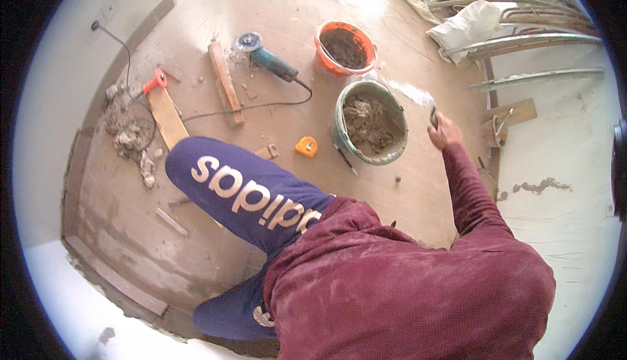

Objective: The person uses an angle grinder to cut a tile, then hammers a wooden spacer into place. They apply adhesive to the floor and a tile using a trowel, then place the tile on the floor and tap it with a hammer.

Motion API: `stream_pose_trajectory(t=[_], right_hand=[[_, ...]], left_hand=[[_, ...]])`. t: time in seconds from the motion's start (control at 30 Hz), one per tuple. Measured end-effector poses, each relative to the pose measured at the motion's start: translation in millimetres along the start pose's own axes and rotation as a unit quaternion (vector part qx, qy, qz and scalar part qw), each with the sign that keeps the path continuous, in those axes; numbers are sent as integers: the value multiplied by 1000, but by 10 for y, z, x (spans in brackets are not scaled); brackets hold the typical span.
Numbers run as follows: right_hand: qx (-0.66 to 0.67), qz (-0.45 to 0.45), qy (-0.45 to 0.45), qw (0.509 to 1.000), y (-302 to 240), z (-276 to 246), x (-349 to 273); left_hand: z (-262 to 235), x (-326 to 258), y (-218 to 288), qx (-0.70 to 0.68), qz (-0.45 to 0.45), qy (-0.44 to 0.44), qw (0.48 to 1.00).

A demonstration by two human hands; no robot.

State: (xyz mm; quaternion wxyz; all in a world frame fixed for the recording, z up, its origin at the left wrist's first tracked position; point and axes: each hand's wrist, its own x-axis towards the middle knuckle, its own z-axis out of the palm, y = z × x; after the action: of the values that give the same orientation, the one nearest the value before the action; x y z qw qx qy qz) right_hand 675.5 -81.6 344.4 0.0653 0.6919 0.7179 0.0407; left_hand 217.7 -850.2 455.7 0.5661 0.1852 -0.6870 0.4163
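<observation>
Right hand (445,130) clenched on a blurred trowel (418,93) beside the grey mortar bucket (370,122); left hand unseen

My sleeve (467,190) is dark red, my trouser leg (241,190) deep blue with white lettering. The nearer bucket (339,131) is grey-green, holding brown-grey mortar; the farther bucket (324,60) is bright orange. The tape measure (306,146) is yellow, the grinder (269,60) teal with a black cord, the floor (405,190) dusty tan.
</observation>
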Motion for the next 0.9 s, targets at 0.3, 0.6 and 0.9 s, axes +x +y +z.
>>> stream_pose_trajectory(t=[0.3,0.6,0.9], right_hand=[[-93,-43,-82,991,-1246,501,2407],[-115,16,-166,979,-1770,923,2854],[-57,20,-128,990,-1798,839,2629]], left_hand=[[-376,478,-25,5,-30,59,998],[-412,576,-136,45,11,64,997],[-355,518,-300,58,13,59,996]])
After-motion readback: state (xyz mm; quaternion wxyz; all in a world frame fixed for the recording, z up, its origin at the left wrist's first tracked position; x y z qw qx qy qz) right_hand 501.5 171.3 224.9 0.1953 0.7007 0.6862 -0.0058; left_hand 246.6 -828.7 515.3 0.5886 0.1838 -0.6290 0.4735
